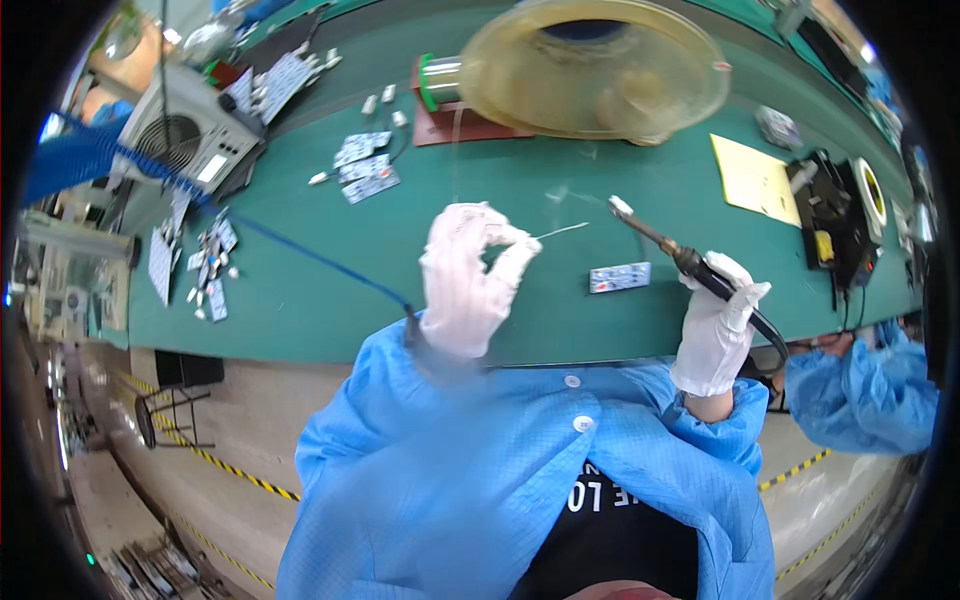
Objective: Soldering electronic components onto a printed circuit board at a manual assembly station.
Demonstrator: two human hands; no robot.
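The left hand [470,280] pinches with bent fingers [513,262] while the right hand [716,328] curls in a grip.

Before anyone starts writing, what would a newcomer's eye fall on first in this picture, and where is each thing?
First, probably the large, yellowish translucent round cover at the top centre, over the green bench. Below it, the white-gloved left hand pinches a thin pale strand; further right, the gloved right hand grips a black-handled soldering iron near a small circuit board.
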